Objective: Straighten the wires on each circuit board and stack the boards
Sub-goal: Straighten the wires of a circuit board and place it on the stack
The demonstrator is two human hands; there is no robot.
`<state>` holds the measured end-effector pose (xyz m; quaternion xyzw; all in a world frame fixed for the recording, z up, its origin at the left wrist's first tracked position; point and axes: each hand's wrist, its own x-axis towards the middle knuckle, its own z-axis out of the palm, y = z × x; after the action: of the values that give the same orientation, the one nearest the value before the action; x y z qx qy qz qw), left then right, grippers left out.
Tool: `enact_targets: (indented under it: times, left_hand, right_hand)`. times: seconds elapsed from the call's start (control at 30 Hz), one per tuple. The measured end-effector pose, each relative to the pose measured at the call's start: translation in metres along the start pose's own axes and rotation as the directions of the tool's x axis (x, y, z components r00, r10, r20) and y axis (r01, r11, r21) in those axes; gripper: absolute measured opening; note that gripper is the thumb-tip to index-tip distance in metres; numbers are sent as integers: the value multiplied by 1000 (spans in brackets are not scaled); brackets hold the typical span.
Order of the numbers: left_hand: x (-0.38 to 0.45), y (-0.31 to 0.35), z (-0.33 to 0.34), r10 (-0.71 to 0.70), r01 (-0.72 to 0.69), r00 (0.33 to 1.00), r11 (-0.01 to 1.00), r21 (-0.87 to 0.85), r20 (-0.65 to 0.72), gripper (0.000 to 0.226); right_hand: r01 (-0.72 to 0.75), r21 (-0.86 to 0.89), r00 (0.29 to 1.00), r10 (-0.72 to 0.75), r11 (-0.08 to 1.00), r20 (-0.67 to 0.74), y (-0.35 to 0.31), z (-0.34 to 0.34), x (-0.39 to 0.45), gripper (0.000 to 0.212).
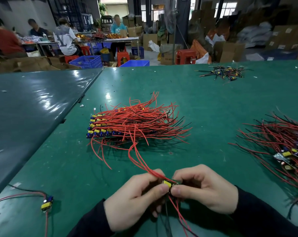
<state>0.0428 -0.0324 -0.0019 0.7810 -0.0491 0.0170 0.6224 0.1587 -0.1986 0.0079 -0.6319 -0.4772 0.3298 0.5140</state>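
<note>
Circuit boards by the dozen cover a green counter [204,117] in a packing workshop, w/ one more being dressed at the near edge. Largest item on the mat is the finished stack [110,127] at centre: boards laid in tidy rows, yellow and blue parts lined up on the left side, red wires all fanned off to the right, presumably so each new board can drop on top the same way round. At far right sits a looser heap [284,146], leads splayed every direction, probably the unsorted supply, kept within reach of the right hand. A small tangle of thin offcuts [225,73] lies well apart at the back right. One single board [46,203] rests alone at near left, its red and black leads trailing off the counter edge; why it is set aside can't be told.

Closest to the camera, the left hand [136,200] and right hand [208,187] both pinch the board in hand [168,184], thumbs and forefingers closed on its two sides, steadying it. Its red wires [141,159] arc up toward the stack while others hang down toward the sleeves, so straightening looks unfinished.
</note>
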Motion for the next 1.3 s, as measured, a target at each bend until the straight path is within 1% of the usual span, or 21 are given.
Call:
enact_targets:
  times: [0.1,0.17,0.3,0.37,0.43,0.47,0.53,0.57,0.63,0.7,0.77,0.83,0.87,0.9,0.93,0.97,1.03,1.1,1.13,1.23,1.3]
  left_hand:
    - [-1,4,-2,6,-1,998,996,-91,57,22]
    - [-1,5,-3,-2,15,996,990,-141,94,18]
    - [-1,7,-7,-11,53,986,969,-241,169,21]
    - [-2,7,-11,6,59,979,950,-308,204,30]
    - [-2,8,-12,33,40,977,943,-331,212,31]
    - [-1,8,-10,34,25,983,948,-316,182,28]
    - [2,5,-6,-2,8,1000,967,-255,24,19]
    - [4,2,-4,-26,9,997,976,-220,-75,19]
    - [7,-3,-4,-76,40,974,984,-171,-212,25]
    - [8,-5,-5,-115,77,955,986,-146,-272,24]
    - [8,-6,-5,-126,91,949,987,-132,-289,23]
    - [8,-6,-3,-123,79,946,985,-156,-299,28]
    - [7,-6,-3,-119,66,943,982,-175,-311,30]
    - [7,-5,-2,-110,49,939,980,-190,-325,31]
    - [7,-4,-2,-98,30,936,979,-200,-338,33]
    - [6,-3,-3,-81,7,932,979,-205,-354,35]
    - [6,-1,-4,-35,-51,917,978,-202,-397,33]
    - [6,2,-5,23,-128,885,972,-195,-465,30]
    - [5,4,-5,55,-174,863,966,-191,-503,27]
    - [3,10,-7,132,-287,808,939,-189,-574,16]
    - [3,10,-7,141,-301,810,933,-198,-569,16]
  right_hand:
    - [1,82,999,-5,997,41,-2,1,0,15]
    - [8,126,999,-15,992,51,-4,1,0,17]
    - [19,180,998,-30,984,60,-3,2,0,12]
    - [40,201,997,-54,979,63,-1,0,0,30]
    - [38,234,995,-58,971,80,-1,-4,0,45]
    - [43,237,995,-64,971,81,-1,-6,0,46]
    - [70,208,996,-80,976,37,-1,-11,1,45]
    - [96,189,995,-94,977,-19,-1,-12,2,40]
    - [172,202,971,-131,964,-202,1,-15,4,27]
    - [249,328,929,-129,911,-348,2,-18,4,23]
    - [277,414,917,-110,867,-383,2,-25,4,24]
    - [153,321,917,-13,935,-399,3,-30,4,17]
    - [40,182,908,40,983,-416,6,-32,4,20]
    - [-80,-10,898,68,997,-435,8,-31,4,25]
    - [-178,-216,894,66,960,-444,11,-30,5,29]
    - [-252,-395,901,66,883,-429,14,-27,5,34]
    - [-341,-657,922,100,672,-375,16,-21,2,51]
    - [-390,-778,919,155,493,-363,16,-20,1,58]
    - [-395,-799,918,165,453,-361,15,-21,0,57]
    - [-353,-830,935,151,432,-320,12,-20,-1,60]
    - [-316,-865,947,73,389,-313,11,-18,-2,65]
